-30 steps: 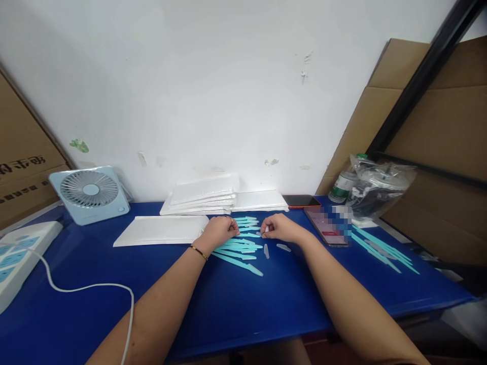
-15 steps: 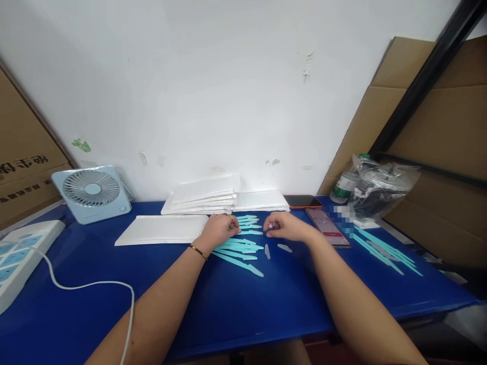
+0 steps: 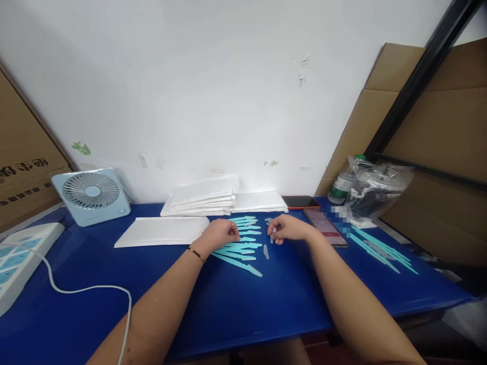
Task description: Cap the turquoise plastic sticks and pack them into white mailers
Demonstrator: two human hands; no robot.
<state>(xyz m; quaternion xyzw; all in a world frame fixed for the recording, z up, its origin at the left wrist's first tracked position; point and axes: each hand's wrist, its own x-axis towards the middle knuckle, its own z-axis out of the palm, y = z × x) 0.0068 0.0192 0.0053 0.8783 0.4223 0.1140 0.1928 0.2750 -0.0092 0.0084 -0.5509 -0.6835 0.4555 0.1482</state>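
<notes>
Several thin turquoise sticks with blade-like ends (image 3: pixel 238 263) lie fanned out on the blue table (image 3: pixel 243 314). My left hand (image 3: pixel 222 234) rests over their left part, with thumb and fingertips pinched on one turquoise stick. To the right, my right hand (image 3: pixel 283 230) is closed, its fingertips pinching a small translucent cap. Just below and left of it lies a loose translucent cap (image 3: pixel 266 251), and more caps show partly behind the fingers. A flat white packet (image 3: pixel 160 231) is left of my left hand.
White packets are stacked (image 3: pixel 203 195) by the wall. Phones (image 3: pixel 325 227), a bottle (image 3: pixel 341 187), a plastic bag (image 3: pixel 375 190) and more turquoise sticks (image 3: pixel 382 248) are at the right. A fan (image 3: pixel 91 195) and a power strip (image 3: pixel 23 258) with a white cable stand left.
My left hand has shifted slightly down to a stick lower in the fan. My right hand has moved a little right and down, and the cap that lay beneath it is now at its fingertips.
</notes>
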